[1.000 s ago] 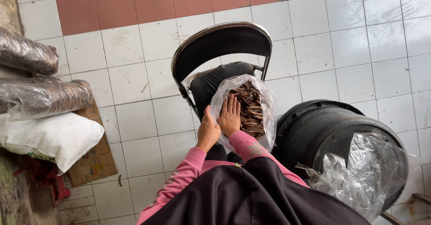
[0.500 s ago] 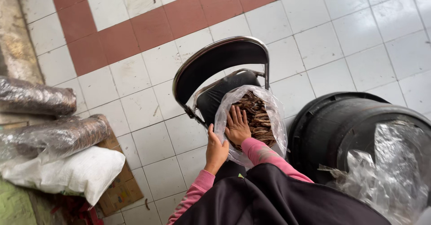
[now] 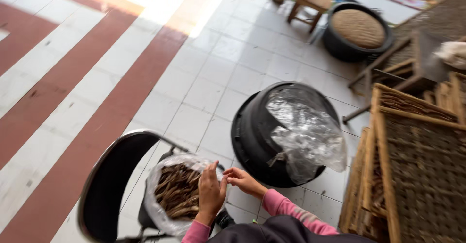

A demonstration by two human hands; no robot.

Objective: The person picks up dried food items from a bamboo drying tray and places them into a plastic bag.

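A clear crinkled plastic bag [image 3: 167, 194] of brown dried strips sits on a black chair [image 3: 109, 185]. The left hand [image 3: 211, 194] lies flat against the bag's rim, fingers together. The right hand [image 3: 242, 180], loosely curled, holds nothing beside it, near a round black tub [image 3: 257, 136].

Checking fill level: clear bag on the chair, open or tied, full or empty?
Open and nearly full. The clear bag gapes at the top, brown dried sticks heaped inside; left hand rests at its mouth.

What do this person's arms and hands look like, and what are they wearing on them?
Both hands are bare, with no gloves; any rings or a watch are too blurred to tell. The left hand and right hand come out of long pink sleeves that reach to the wrists, with fitted cuffs. A dark garment covers the body below the sleeves.
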